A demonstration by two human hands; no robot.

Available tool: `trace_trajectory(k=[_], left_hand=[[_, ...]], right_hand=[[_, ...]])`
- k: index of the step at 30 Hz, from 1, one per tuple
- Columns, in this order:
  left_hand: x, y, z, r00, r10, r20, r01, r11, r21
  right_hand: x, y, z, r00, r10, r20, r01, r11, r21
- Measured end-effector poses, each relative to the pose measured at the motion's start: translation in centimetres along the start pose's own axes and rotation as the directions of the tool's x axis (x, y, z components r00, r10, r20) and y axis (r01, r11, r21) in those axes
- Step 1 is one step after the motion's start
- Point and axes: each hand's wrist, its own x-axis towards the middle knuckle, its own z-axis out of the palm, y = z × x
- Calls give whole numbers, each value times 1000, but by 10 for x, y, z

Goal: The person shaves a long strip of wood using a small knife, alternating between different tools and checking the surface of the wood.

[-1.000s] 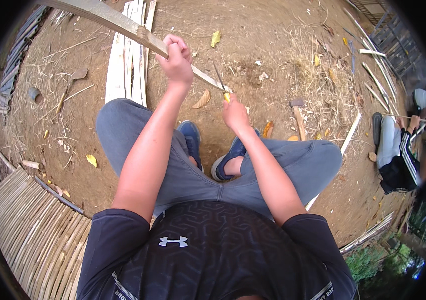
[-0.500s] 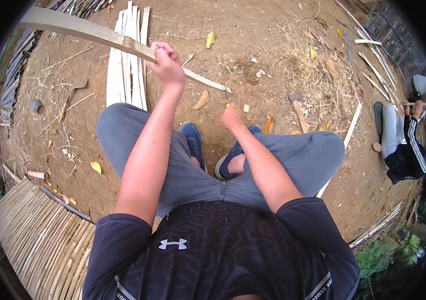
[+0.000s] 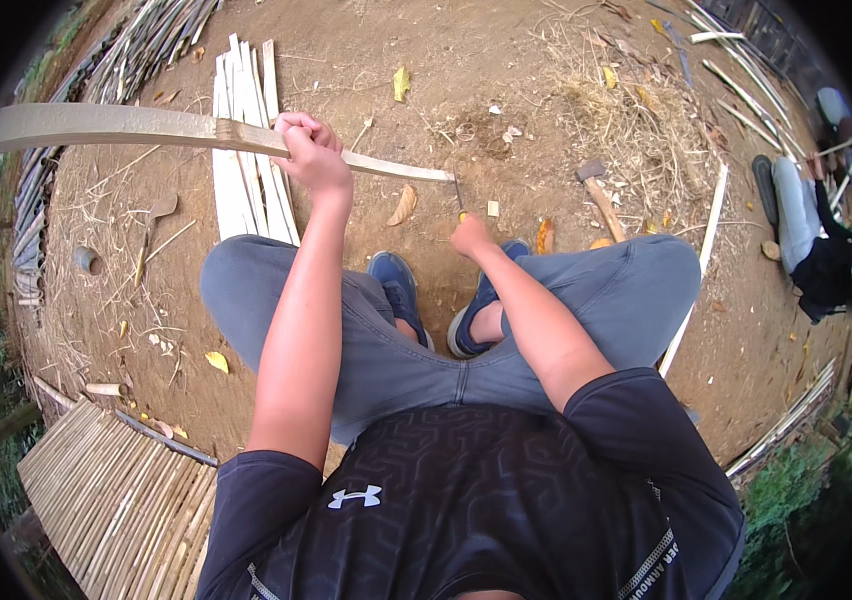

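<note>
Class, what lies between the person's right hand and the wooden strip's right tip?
In the head view, a thin knife blade, pointing from the right hand toward that wooden strip.

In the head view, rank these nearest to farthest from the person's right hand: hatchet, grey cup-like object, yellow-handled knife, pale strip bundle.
1. Yellow-handled knife: held in the right hand.
2. Hatchet: on the ground, right.
3. Pale strip bundle: on the ground, left.
4. Grey cup-like object: on the ground, far left.

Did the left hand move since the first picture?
Yes. The left hand has shifted left in the view, closer to the pale strips lying on the ground.
</note>
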Motion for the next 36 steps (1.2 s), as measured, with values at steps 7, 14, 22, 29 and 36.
trace_trajectory(k=[7,14,22,29,36], left_hand=[[5,4,-22,981,-58,184,68,997,-48],[5,10,-21,970,43,240,-105,963,249],[9,24,-16,988,99,121,-144,877,459],[3,26,-18,998,59,5,-59,980,190],[-4,25,-6,993,20,-119,6,977,214]], right_hand=[[-32,-70,-63,999,-11,49,6,995,98],[-35,-85,-167,959,-89,269,172,938,-300],[-51,-73,-145,990,-136,42,140,987,-85],[-85,-120,-103,945,-324,52,305,927,218],[-97,-133,-86,939,-343,30,333,927,174]])
